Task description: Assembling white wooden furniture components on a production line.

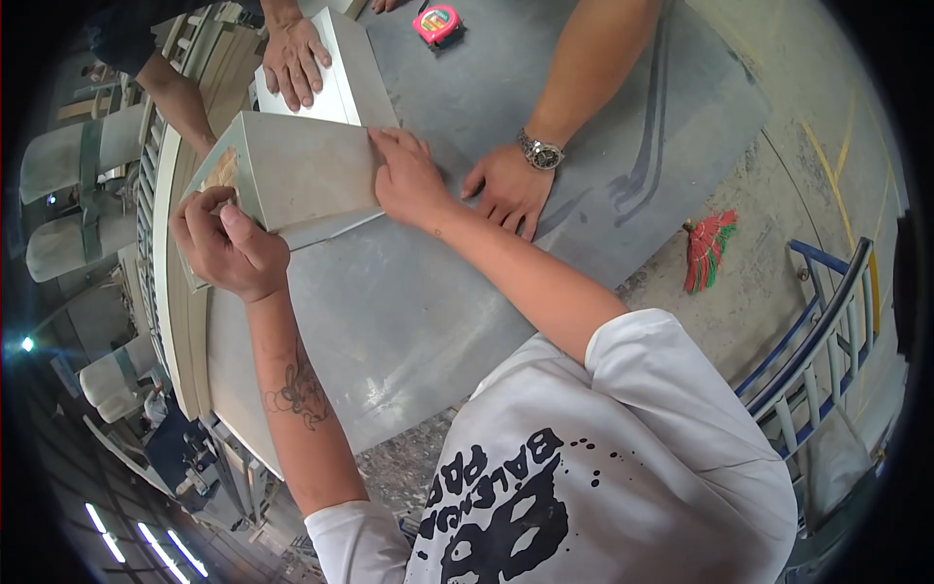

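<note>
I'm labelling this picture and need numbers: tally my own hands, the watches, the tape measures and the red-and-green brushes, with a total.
Own hands: 2 (left hand, right hand)
Watch: 1
Tape measure: 1
Red-and-green brush: 1
Total: 5

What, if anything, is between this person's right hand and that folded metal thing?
Nothing visible: the right hand has its fingertips at the edge of the folded metal piece. Another person's hand lies close by on the grey surface, but beside them, not between.
</note>
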A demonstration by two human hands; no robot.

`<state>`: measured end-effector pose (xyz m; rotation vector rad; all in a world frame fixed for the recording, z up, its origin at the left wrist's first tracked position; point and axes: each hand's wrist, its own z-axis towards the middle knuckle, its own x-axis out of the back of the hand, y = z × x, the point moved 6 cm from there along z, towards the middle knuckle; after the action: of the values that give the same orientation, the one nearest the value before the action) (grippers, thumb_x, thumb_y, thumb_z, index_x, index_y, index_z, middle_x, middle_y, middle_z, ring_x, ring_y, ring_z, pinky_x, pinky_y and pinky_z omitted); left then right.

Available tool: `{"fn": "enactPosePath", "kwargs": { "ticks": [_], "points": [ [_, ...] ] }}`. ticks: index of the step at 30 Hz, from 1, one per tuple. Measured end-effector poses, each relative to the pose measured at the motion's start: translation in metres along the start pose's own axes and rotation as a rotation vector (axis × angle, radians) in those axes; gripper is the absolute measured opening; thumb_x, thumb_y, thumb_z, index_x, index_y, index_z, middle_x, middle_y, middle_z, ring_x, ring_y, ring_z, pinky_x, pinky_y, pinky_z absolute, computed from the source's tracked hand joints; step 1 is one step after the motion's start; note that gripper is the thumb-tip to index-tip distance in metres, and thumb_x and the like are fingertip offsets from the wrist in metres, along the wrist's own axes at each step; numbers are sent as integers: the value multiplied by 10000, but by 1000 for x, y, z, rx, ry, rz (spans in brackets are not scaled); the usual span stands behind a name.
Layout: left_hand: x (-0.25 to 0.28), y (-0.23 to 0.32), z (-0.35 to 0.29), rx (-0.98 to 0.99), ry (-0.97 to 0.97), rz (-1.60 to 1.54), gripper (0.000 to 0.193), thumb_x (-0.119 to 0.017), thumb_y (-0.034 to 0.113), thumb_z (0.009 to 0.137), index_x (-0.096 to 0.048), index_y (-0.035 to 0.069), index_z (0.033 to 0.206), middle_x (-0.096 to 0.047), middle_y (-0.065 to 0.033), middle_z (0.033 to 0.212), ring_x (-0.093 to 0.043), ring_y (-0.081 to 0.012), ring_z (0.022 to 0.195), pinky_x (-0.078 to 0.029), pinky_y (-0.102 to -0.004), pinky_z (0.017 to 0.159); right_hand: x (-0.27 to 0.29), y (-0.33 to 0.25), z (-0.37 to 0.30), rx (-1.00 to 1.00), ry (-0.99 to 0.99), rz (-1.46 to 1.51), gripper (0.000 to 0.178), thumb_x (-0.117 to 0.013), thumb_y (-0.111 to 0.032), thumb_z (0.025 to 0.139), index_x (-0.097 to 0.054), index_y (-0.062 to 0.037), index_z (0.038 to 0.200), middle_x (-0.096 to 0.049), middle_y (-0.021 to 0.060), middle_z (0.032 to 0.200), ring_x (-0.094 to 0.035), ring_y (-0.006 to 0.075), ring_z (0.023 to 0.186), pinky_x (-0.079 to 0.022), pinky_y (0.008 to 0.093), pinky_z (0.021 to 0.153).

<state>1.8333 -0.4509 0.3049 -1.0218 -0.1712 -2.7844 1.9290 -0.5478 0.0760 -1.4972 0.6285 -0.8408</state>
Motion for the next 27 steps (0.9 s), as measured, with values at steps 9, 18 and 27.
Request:
{"fn": "enactPosePath", "kwargs": {
  "ticks": [9, 18, 27],
  "points": [
    [-1, 1, 0, 1, 0, 10, 361, -528, 312, 936, -681, -13, 910, -614, -181, 986, -611, -329, 872, -500, -412, 740, 11, 1, 8, -58, -45, -72, 628, -483, -28, 919, -580, -156, 1527, -289, 335, 1651, -339, 528, 1488, -339, 503, 1246],
    [1, 4, 1, 43, -9, -38, 318, -536, 286, 907, -661, -6, 880, -611, -135, 852, -592, -305, 771, -478, -402, 686, 12, -3, 6, -28, -108, -111, 667, -485, -44, 918, -570, -233, 1552, -210, 341, 1700, -302, 536, 1517, -318, 510, 1261],
    [-2, 3, 3, 11, 5, -78, 290, -557, 279, 895, -654, 7, 872, -603, -115, 814, -561, -268, 684, -445, -372, 613, 14, 7, 8, -80, -179, -117, 692, -498, -39, 907, -546, -216, 1575, -171, 341, 1720, -278, 535, 1550, -323, 491, 1257]
  ]
}}
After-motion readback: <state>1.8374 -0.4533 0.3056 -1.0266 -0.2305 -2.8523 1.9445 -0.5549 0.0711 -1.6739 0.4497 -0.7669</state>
